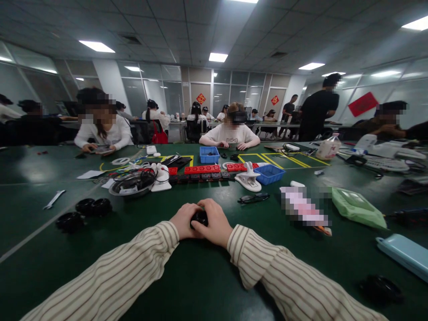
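Both my hands meet in the middle of the table's near part, wrapped round a black round part [199, 217] with a glossy surface. My left hand [185, 220] closes on its left side, and my right hand [216, 222] covers its top and right side with the thumb in front. Much of the part is hidden by my fingers, so its exact kind does not show. Similar black round parts [93, 207] lie in a small group to the left, one of them [69, 221] nearer me. Another black round part [381, 289] is at the near right.
Ahead are a metal bowl [130, 183] with cables, red power sockets [202, 169], a white clip lamp [248, 180], blue bins [269, 174] and glasses [253, 198]. A wrench [54, 199] lies left; a green pack [357, 207] and light-blue case [406, 254] lie right. People sit across.
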The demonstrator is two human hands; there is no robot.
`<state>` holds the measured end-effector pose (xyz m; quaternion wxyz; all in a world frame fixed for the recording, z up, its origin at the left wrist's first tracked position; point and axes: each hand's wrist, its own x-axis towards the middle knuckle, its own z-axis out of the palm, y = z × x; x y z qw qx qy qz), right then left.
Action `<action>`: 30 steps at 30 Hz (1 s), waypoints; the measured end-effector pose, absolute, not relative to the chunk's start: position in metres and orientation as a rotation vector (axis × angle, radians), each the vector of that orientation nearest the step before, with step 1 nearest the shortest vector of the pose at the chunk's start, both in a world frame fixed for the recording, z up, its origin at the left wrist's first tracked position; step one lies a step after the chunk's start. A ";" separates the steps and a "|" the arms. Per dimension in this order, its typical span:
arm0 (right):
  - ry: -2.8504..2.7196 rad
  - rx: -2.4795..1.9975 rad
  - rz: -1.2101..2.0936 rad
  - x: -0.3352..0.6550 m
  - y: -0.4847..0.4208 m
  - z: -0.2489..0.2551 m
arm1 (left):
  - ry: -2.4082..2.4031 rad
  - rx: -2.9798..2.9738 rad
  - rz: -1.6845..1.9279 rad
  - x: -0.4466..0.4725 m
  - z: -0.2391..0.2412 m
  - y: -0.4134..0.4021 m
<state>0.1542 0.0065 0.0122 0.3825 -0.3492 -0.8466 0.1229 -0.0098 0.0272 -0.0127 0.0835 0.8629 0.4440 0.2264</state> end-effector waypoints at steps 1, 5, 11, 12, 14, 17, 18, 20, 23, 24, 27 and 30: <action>-2.158 -0.922 0.301 0.154 0.007 0.011 | 1.346 2.595 0.664 -0.009 -0.012 0.027; -2.179 -0.987 0.275 0.151 0.009 0.008 | 1.343 2.635 0.634 -0.008 -0.012 0.027; -2.229 -0.877 0.274 0.153 0.007 0.012 | 1.243 2.584 0.698 -0.010 -0.013 0.027; -2.249 -0.831 0.274 0.153 0.007 0.013 | 1.201 2.561 0.708 -0.010 -0.014 0.028; -2.277 -0.748 0.275 0.155 0.006 0.013 | 1.148 2.508 0.727 -0.011 -0.015 0.028; -2.252 -0.719 0.276 0.156 0.005 0.014 | 1.172 2.498 0.725 -0.012 -0.017 0.029; -2.229 -0.738 0.272 0.156 0.005 0.014 | 1.188 2.512 0.720 -0.012 -0.018 0.029; -2.187 -0.805 0.257 0.156 0.006 0.014 | 1.207 2.557 0.708 -0.012 -0.018 0.029; -2.164 -0.928 0.228 0.155 0.007 0.013 | 1.251 2.605 0.708 -0.011 -0.018 0.029; -2.164 -0.961 0.221 0.154 0.007 0.012 | 1.267 2.614 0.708 -0.010 -0.017 0.029; -2.191 -1.015 0.216 0.152 0.009 0.010 | 1.287 2.631 0.700 -0.010 -0.014 0.029; -2.248 -0.970 0.267 0.152 0.011 0.010 | 1.251 2.620 0.723 -0.010 -0.012 0.028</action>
